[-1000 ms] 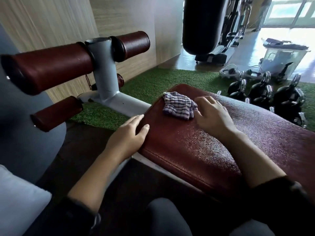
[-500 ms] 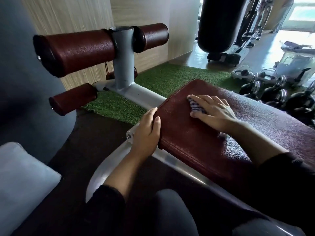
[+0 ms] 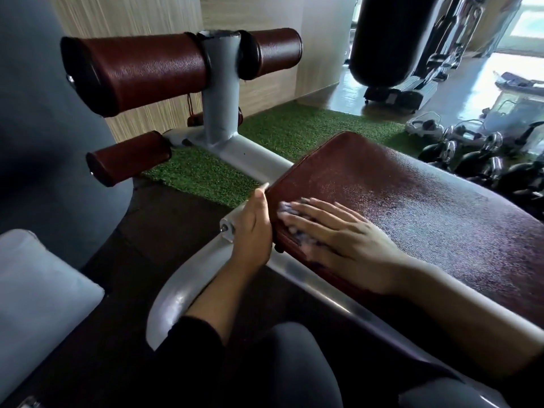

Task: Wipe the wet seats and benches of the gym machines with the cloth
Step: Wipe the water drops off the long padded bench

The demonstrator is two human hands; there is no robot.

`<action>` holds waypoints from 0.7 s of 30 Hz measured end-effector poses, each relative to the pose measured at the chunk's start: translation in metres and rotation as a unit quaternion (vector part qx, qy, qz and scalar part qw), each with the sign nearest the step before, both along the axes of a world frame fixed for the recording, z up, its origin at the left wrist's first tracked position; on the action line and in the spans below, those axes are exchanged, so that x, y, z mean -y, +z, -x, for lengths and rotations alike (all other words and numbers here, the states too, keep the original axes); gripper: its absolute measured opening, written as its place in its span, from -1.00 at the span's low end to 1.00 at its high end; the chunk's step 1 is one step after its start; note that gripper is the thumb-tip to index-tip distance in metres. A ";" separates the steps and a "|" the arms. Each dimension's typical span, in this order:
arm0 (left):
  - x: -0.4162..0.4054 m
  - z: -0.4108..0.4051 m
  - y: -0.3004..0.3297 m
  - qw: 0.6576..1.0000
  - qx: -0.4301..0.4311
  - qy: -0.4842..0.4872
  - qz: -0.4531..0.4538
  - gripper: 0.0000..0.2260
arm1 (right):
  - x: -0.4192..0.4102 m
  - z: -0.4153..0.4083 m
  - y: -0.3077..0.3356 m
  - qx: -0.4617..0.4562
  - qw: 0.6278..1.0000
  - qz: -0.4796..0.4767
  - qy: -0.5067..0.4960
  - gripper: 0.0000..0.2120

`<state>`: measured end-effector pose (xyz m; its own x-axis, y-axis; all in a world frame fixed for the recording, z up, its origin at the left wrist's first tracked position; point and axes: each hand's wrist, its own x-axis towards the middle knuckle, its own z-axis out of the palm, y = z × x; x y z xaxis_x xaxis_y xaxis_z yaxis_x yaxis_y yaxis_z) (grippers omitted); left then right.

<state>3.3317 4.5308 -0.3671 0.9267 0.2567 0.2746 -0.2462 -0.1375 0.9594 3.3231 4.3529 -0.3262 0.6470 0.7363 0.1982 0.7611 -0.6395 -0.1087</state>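
A dark red padded bench (image 3: 412, 207) slopes across the right half of the view, its surface speckled with water drops. My right hand (image 3: 341, 234) lies flat with straight fingers on a checked purple-white cloth (image 3: 287, 209) and presses it onto the pad near its left edge. Most of the cloth is hidden under the hand. My left hand (image 3: 253, 231) rests against the pad's left side, above the grey steel frame (image 3: 188, 293), fingers pointing up.
Red foam leg rollers (image 3: 147, 72) on a grey post (image 3: 220, 92) stand ahead on the green turf (image 3: 294, 128). A black punching bag (image 3: 385, 39) hangs at the back. Several black kettlebells (image 3: 482, 166) sit right of the bench. A grey cushion (image 3: 35, 295) lies lower left.
My right hand went from beside the cloth to on top of it and slid it toward the pad's near left edge. My left hand shifted along the pad's side. The view moved closer.
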 end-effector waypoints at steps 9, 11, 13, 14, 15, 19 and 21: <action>0.003 -0.003 -0.006 0.999 0.009 0.026 -0.018 -0.50 | 0.014 -0.092 0.006 -0.048 0.972 -0.005 -0.230 -0.53; 0.004 -0.003 -0.003 1.000 -0.001 0.018 -0.005 -0.45 | -0.033 -0.080 0.009 -0.045 0.980 -0.030 -0.191 -0.53; 0.005 -0.001 -0.001 1.000 0.003 -0.011 0.026 -0.55 | -0.056 -0.049 0.006 -0.031 0.990 -0.022 -0.133 -0.54; 0.005 0.000 -0.001 0.998 0.008 -0.025 0.049 -0.62 | -0.054 -0.032 0.004 -0.014 0.994 -0.019 -0.105 -0.53; 0.006 0.000 -0.001 0.998 0.014 -0.028 0.058 -0.64 | -0.044 -0.016 0.001 0.005 0.997 -0.021 -0.079 -0.50; 0.004 -0.005 -0.006 1.000 0.003 0.003 0.027 -0.45 | 0.016 -0.012 0.004 -0.043 0.998 0.002 -0.039 -0.46; 0.006 -0.006 -0.007 0.999 -0.007 0.002 0.047 -0.37 | 0.032 -0.040 0.007 -0.071 0.992 0.005 -0.106 -0.45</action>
